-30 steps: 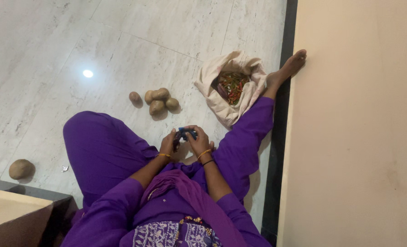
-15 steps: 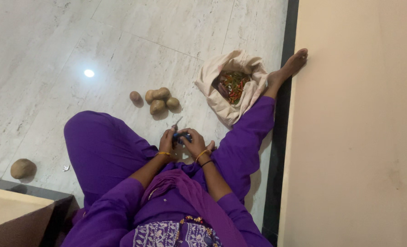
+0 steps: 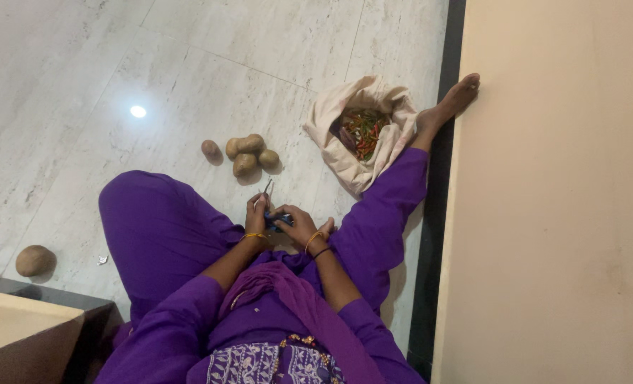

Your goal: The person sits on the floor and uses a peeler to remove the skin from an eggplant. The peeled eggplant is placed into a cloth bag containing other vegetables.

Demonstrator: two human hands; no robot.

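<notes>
Seated on the floor, legs in purple cloth. Landmark: the scissors.

Scissors held in front of my lap, just above the floor tiles. Blue handles low, toward me; metal blades point up and away, toward the potatoes. Long axis runs near-to-far, tipped a little left. Blades look slightly parted; too small to be sure.

Left hand on the left of the scissors, fingers curled against the handle end and the base of the blades. Right hand on the right of the scissors, fingers closed round the blue handles. Both hands grip the one tool.

Beyond the blade tips: a cluster of potatoes, four touching or nearly so, with one smaller a little apart on the left.

Farther, right of the scissors: cream cloth bag, mouth open upward, lying by my outstretched right leg. Inside: red and green chillies, loose heap.

Far left of the scissors, well apart: a single brown potato near a dark ledge.
</notes>
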